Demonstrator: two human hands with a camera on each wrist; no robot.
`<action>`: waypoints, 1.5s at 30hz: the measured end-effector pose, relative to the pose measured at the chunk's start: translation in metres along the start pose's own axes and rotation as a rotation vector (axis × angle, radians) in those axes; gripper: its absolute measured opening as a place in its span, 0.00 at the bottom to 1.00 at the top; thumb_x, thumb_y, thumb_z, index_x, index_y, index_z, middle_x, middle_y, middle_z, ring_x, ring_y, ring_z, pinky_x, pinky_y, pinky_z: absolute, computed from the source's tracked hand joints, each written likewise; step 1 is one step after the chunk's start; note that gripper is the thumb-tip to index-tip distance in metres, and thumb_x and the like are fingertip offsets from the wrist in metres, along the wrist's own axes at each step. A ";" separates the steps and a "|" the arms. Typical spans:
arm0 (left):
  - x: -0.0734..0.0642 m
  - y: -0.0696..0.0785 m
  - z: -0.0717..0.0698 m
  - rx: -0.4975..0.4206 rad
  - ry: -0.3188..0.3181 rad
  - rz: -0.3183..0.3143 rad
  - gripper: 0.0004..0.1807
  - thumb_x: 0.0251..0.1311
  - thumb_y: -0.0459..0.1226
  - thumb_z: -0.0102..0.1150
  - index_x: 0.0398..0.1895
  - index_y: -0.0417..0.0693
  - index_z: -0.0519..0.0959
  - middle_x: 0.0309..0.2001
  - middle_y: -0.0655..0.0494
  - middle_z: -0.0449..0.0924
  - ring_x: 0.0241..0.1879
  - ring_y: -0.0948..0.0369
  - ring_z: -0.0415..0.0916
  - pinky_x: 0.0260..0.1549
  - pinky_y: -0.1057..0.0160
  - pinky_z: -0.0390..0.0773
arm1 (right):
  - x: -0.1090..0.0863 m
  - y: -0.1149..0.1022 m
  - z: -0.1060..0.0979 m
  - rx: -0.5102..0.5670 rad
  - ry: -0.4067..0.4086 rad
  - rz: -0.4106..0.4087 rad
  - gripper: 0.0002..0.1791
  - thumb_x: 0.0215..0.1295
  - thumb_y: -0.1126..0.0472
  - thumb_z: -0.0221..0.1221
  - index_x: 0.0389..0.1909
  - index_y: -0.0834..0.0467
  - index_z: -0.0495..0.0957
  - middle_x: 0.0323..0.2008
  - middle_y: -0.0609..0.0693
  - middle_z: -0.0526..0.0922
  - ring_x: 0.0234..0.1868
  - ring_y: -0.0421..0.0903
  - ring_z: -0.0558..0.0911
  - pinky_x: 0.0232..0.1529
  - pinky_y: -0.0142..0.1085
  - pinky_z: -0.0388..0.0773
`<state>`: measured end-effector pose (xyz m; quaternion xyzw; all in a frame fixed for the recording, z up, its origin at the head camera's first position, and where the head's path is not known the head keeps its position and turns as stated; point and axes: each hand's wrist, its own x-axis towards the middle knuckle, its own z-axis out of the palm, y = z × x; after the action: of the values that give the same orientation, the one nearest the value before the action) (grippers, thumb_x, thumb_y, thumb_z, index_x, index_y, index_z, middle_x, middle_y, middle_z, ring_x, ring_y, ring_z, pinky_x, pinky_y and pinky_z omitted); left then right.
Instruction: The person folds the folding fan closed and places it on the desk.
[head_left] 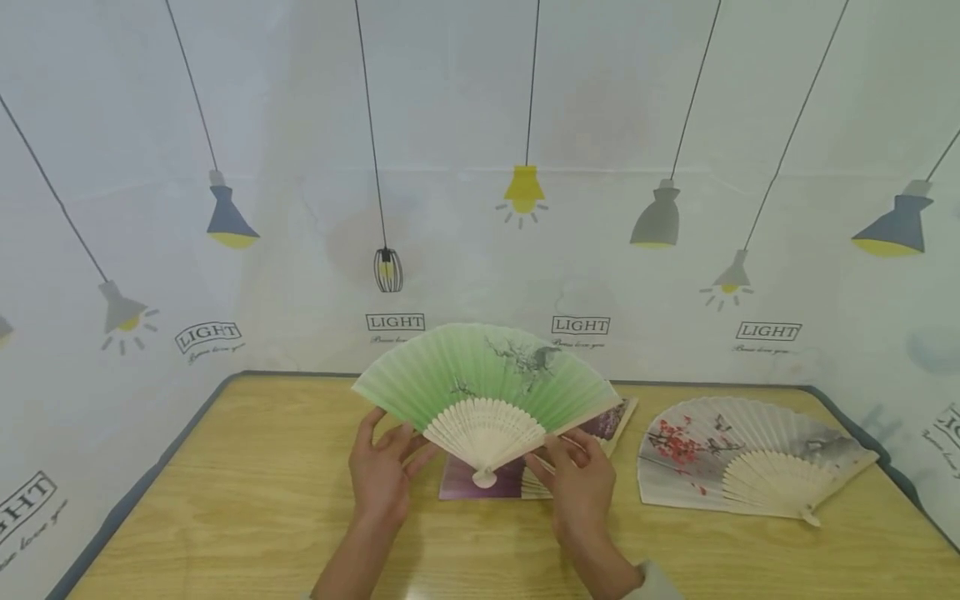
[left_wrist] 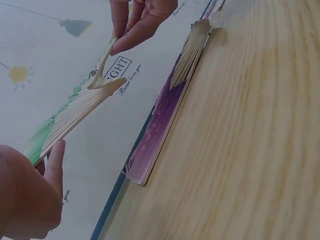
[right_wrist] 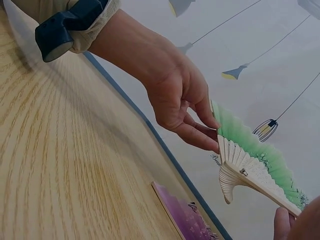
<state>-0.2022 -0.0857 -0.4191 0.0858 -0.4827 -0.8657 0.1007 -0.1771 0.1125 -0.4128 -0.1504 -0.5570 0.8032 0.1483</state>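
A green folding fan (head_left: 450,367) with pale carved ribs and a dark branch print is spread wide in the air, its pivot end pointing down. My left hand (head_left: 381,471) pinches its left edge, and my right hand (head_left: 581,479) pinches the right edge near the ribs. In the left wrist view the fan (left_wrist: 75,110) appears nearly edge-on between both hands. Beneath it a purple folding fan (head_left: 480,479) lies spread on the table, partly hidden by the green fan and my right hand.
To the right, a grey-white folding fan (head_left: 690,467) with red blossoms lies spread on the wooden table (head_left: 247,500). A white sheet (head_left: 465,100) printed with hanging lamps rises behind the table's dark edge. A dark device (right_wrist: 70,25) is strapped at my right wrist.
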 end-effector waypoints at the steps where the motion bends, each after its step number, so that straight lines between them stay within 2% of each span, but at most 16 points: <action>1: 0.000 0.000 0.000 0.004 -0.007 0.000 0.24 0.67 0.25 0.49 0.65 0.46 0.64 0.39 0.46 0.78 0.37 0.52 0.81 0.45 0.48 0.81 | 0.000 0.000 0.000 -0.003 -0.003 0.001 0.15 0.69 0.69 0.54 0.53 0.69 0.67 0.43 0.59 0.75 0.37 0.46 0.83 0.43 0.39 0.84; 7: -0.001 0.003 0.000 0.035 -0.042 0.000 0.25 0.67 0.25 0.48 0.66 0.46 0.63 0.41 0.44 0.79 0.38 0.51 0.81 0.43 0.51 0.83 | -0.001 -0.001 0.000 -0.028 -0.017 0.008 0.16 0.68 0.68 0.55 0.54 0.68 0.69 0.43 0.60 0.76 0.37 0.47 0.83 0.42 0.39 0.84; 12: -0.001 0.004 -0.001 0.058 -0.060 -0.015 0.25 0.67 0.25 0.48 0.66 0.46 0.64 0.38 0.45 0.78 0.38 0.50 0.81 0.43 0.50 0.83 | -0.001 -0.001 0.000 -0.049 -0.018 0.017 0.16 0.68 0.68 0.56 0.55 0.68 0.70 0.42 0.60 0.77 0.37 0.47 0.83 0.42 0.39 0.84; 24: 0.002 0.002 -0.003 0.131 -0.073 -0.018 0.26 0.67 0.25 0.50 0.67 0.47 0.64 0.38 0.45 0.78 0.38 0.49 0.81 0.43 0.47 0.82 | -0.003 0.000 0.000 -0.094 -0.043 0.025 0.16 0.68 0.67 0.56 0.54 0.68 0.71 0.41 0.59 0.78 0.37 0.46 0.82 0.42 0.37 0.84; 34: 0.001 0.003 -0.004 0.148 -0.119 -0.002 0.26 0.66 0.26 0.51 0.66 0.47 0.65 0.38 0.44 0.79 0.38 0.49 0.82 0.43 0.47 0.82 | -0.002 0.000 -0.002 -0.116 -0.071 0.054 0.17 0.69 0.67 0.55 0.56 0.66 0.71 0.42 0.59 0.78 0.38 0.46 0.82 0.42 0.37 0.84; 45: 0.001 0.001 -0.003 0.191 -0.146 0.014 0.26 0.66 0.26 0.51 0.67 0.48 0.66 0.39 0.41 0.79 0.38 0.47 0.81 0.40 0.50 0.84 | -0.004 0.001 -0.002 -0.123 -0.091 0.039 0.17 0.68 0.68 0.56 0.55 0.67 0.71 0.40 0.58 0.77 0.38 0.46 0.81 0.43 0.37 0.84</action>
<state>-0.2022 -0.0887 -0.4199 0.0282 -0.5698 -0.8189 0.0628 -0.1725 0.1120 -0.4136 -0.1333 -0.6085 0.7762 0.0973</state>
